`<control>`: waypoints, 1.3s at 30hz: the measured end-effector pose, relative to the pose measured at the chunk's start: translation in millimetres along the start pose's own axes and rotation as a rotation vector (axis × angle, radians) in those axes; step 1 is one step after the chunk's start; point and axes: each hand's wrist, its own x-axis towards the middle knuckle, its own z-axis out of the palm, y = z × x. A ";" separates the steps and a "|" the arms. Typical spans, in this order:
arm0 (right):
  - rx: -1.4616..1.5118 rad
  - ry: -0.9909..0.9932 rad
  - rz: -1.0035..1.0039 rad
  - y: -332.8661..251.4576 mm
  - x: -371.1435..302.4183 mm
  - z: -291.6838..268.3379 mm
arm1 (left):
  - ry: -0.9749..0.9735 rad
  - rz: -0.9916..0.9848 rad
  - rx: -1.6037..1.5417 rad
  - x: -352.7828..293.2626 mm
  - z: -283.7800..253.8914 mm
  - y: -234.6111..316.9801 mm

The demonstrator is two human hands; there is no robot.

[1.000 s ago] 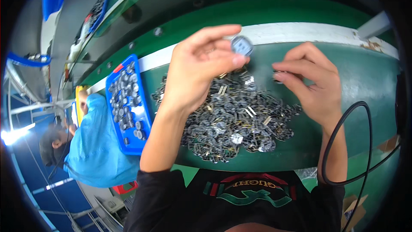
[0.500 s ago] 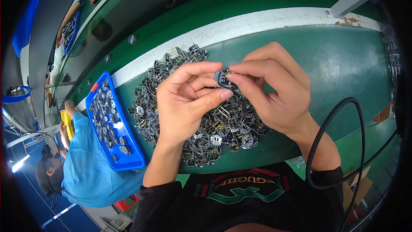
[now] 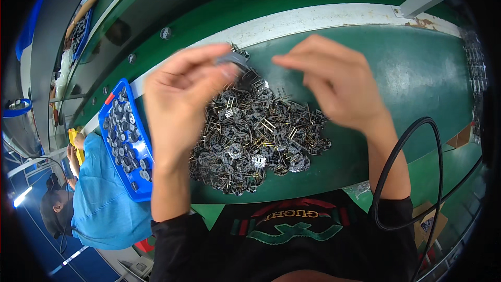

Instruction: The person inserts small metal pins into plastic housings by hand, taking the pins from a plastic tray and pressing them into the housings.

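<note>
My left hand [image 3: 180,86], blurred by motion, is closed around a small round grey plastic part [image 3: 233,59], pinched between thumb and fingers above the far edge of the pile. Below and between my hands lies a big heap of dark small electrical parts [image 3: 255,136] with brass-coloured and silvery metal pins. To the right of the heap's far end, my right hand [image 3: 336,81] hangs over the green tabletop, apart from the left. Its fingers point left and are smeared; whether anything small sits between them cannot be made out.
A blue tray [image 3: 143,190] of round grey parts stands left of the heap. Beyond it is a person in a blue top [image 3: 104,188]. A white ledge [image 3: 292,18] borders a green belt with scattered round parts. A black cable [image 3: 383,188] loops at right.
My hands have moved apart. The left has carried the grey part left and away from me; the right has let go of it and shifted slightly farther away.
</note>
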 end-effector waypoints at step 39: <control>0.727 -0.197 0.749 8.7 -2.8 5.3 | 0.068 -0.020 0.343 105.2 -65.2 -50.0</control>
